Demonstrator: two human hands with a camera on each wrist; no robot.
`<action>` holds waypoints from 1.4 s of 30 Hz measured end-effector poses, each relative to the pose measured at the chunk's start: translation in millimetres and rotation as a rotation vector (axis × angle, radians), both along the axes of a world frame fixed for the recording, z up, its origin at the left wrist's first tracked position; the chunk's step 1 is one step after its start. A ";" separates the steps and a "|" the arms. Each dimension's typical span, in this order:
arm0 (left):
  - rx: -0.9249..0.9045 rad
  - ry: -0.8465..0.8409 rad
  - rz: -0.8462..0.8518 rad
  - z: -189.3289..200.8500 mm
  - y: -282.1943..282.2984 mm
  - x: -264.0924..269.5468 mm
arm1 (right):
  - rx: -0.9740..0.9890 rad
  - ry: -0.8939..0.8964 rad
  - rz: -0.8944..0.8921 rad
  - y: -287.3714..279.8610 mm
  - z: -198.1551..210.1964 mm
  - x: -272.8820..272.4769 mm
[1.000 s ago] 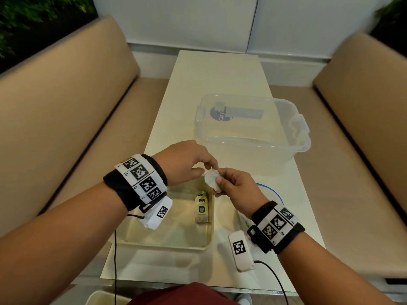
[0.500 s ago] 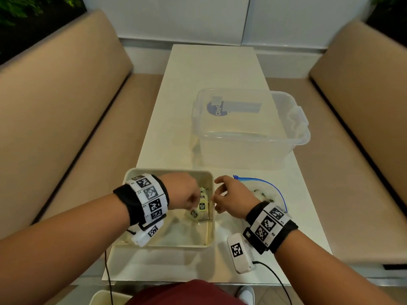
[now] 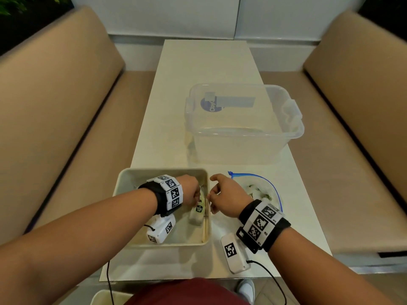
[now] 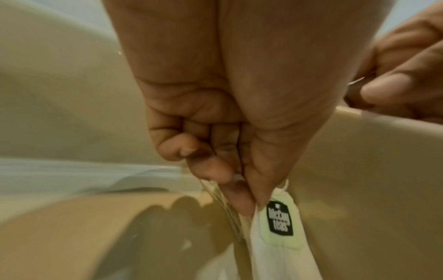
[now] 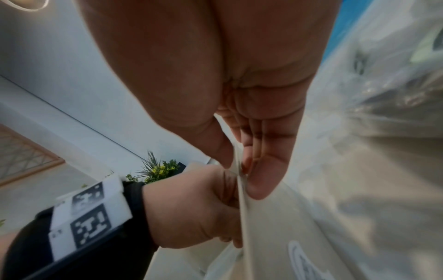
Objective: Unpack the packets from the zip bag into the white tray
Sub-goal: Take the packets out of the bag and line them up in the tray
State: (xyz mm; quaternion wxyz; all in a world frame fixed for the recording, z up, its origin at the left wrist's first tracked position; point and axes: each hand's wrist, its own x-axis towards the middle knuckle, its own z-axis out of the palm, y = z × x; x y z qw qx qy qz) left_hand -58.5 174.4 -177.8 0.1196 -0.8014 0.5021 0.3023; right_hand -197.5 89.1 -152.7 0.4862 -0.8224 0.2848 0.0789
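The white tray (image 3: 163,171) sits at the table's near left. My left hand (image 3: 193,193) is inside it by the right wall. Its thumb and fingertips (image 4: 239,200) pinch the top of a white packet (image 4: 275,250) with a pale green tag and black label. The packet (image 3: 196,216) hangs down onto the tray floor. My right hand (image 3: 214,194) holds nothing; its fingers (image 5: 261,170) rest fairly straight at the tray's right rim (image 5: 243,208). The clear zip bag (image 3: 262,192) with its blue zipper lies right of that hand, with packets inside.
A large clear plastic tub (image 3: 242,124) stands behind the tray and bag. Beige benches flank the narrow white table (image 3: 204,67). A white sensor box (image 3: 234,253) and its cable hang under my right wrist near the table's front edge.
Both hands came down from above the tray's far edge. The left hand took the white packet from the right and lowered it into the tray; the right hand settled at the rim.
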 end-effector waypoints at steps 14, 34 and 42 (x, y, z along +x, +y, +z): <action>-0.343 -0.060 0.148 88.2 -48.1 -63.6 | -0.544 0.161 0.174 -106.0 14.6 -66.2; -0.545 0.406 0.666 28.4 -95.8 -162.6 | -0.043 -0.251 -0.064 -144.6 -27.0 -155.8; -0.528 0.397 0.724 -13.4 -80.6 -172.6 | -0.012 -0.140 -0.023 -150.1 -70.5 -165.3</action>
